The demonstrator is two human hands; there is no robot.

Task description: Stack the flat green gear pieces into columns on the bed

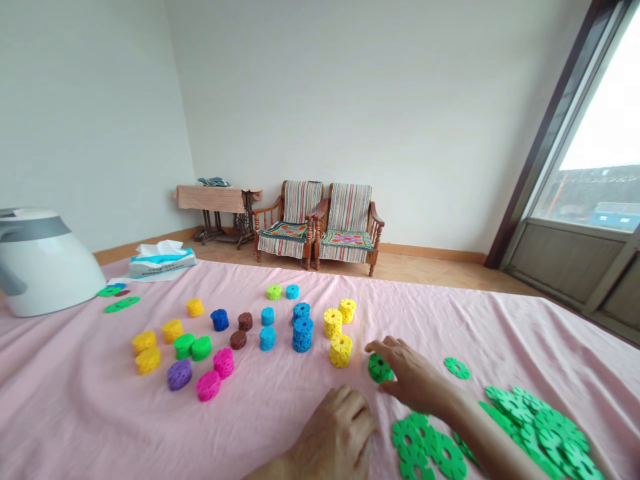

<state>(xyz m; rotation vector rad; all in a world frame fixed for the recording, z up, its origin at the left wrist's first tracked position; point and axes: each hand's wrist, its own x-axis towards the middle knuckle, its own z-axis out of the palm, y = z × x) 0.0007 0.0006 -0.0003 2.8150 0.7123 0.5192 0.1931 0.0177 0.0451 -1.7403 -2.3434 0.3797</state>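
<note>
My right hand (404, 363) is half open around the green stack (377, 373), right of the near yellow stack (341, 353) on the pink cloth (100, 413); I can't tell whether it grips, or whether my curled left hand (336, 427) holds anything. I judge a leftward knock could topple either stack. The green stack looks upright, hole up, axis vertical, too squat for a clear long axis.

We see pale, plain walls (90, 100) meeting in corner (179, 87) at left; tan floor (420, 269) edged by wooden baseboard (435, 253). Near back wall (425, 133) we find two wooden armchairs (286, 231) with striped covers (351, 207), cloth-draped side table (213, 199) to their left. At right, dark-framed window (583, 187), bright daylight (620, 120) outside.
</note>
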